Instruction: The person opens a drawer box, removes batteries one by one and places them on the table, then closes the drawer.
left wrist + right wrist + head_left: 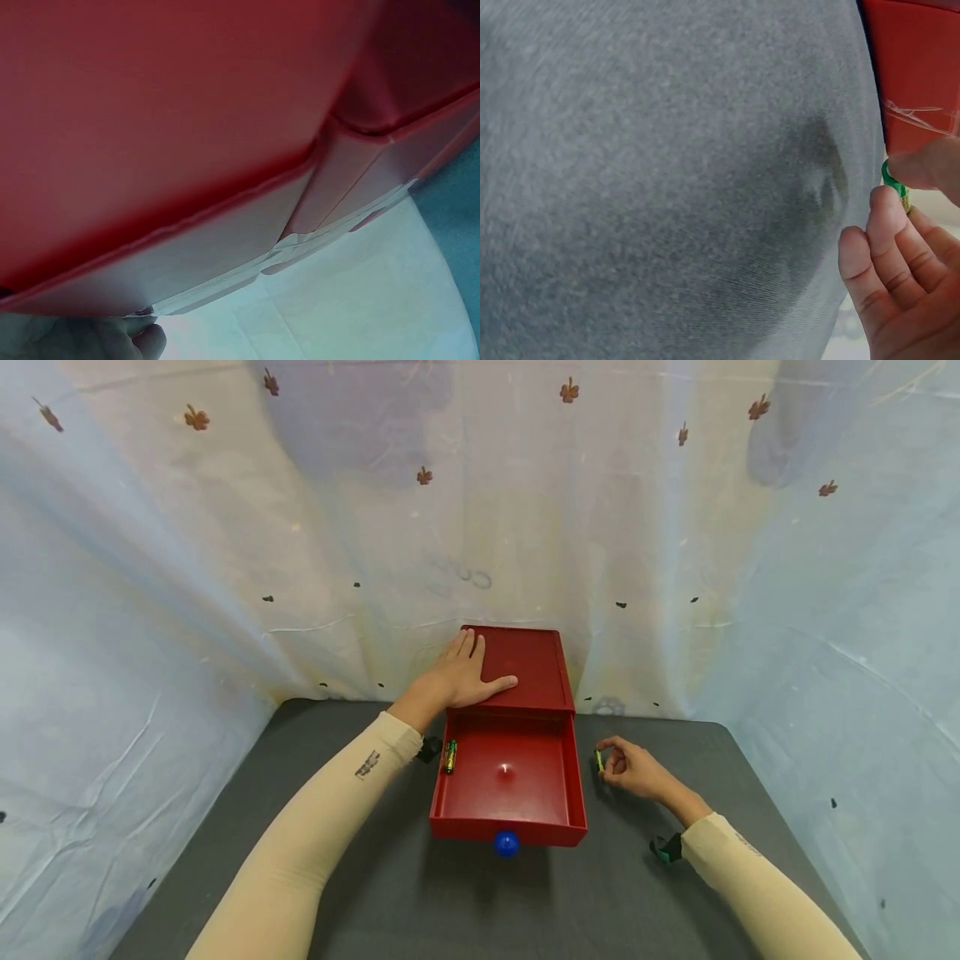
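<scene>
My left hand (459, 681) lies flat with spread fingers on the top of a red box (528, 664). From the box's front a red drawer (506, 797) with a blue round knob (506, 843) is pulled out. One battery (450, 757) lies inside it along the left wall. To the right of the drawer, my right hand (636, 772) pinches a small green-and-yellow battery (599, 761) between thumb and fingertips, close above the table. In the right wrist view, the green end of that battery (889, 172) shows between thumb and finger.
The box stands on a dark grey table (622, 893), close to its back edge. A pale plastic sheet (510, 527) with brown leaf marks hangs behind and along both sides. Dark straps circle both wrists.
</scene>
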A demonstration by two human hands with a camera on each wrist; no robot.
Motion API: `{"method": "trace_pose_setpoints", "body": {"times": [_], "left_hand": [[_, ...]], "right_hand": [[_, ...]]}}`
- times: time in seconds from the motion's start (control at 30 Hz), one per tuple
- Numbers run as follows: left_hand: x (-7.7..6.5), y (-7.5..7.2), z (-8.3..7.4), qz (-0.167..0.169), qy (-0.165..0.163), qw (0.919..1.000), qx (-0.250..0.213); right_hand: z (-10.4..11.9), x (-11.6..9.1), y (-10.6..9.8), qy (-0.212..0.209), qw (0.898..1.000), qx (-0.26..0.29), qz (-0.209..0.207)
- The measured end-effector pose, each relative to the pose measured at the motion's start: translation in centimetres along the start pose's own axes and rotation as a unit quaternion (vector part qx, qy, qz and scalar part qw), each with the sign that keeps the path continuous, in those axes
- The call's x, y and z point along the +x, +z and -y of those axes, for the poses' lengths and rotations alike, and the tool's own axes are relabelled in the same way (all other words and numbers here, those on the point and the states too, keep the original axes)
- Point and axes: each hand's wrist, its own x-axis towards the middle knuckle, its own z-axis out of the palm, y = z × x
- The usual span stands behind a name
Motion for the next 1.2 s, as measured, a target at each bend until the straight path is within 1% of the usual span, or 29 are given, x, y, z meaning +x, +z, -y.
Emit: {"method": "trace_pose_setpoints", "body": {"times": [0.13,0.33,0.47,0.57,0.8,0.93,1.2], "left_hand": [[0.1,0.0,-0.1,0.006,-0.003,1.0,-0.002],[0.9,0.2,0.3,0.015,-0.01,0.9998,0.004],[0.5,0.1,0.2,0.008,-0.004,1.0,0.004],[-0.2,-0.1,0.0,0.0,0.003,1.0,0.001],[-0.1,0.0,0.0,-0.002,0.003,1.0,-0.002],[-0.1,0.1,0.0,-0.002,0.003,1.0,-0.003],[0.0,0.2,0.1,-0.004,-0.001,1.0,0.003]], "right_hand": [[-0.3,0.1,0.1,0.012,1.0,0.007,0.005],[-0.8,0.4,0.2,0.018,1.0,0.007,0.013],[-1.3,0.5,0.5,0.019,1.0,0.0,0.019],[-1.5,0.6,0.7,0.022,1.0,-0.005,0.02],[-1.4,0.6,0.6,0.027,0.999,-0.01,0.022],[-1.5,0.7,0.7,0.034,0.999,-0.003,0.024],[-1.2,0.4,0.6,0.029,0.999,0.023,0.029]]}}
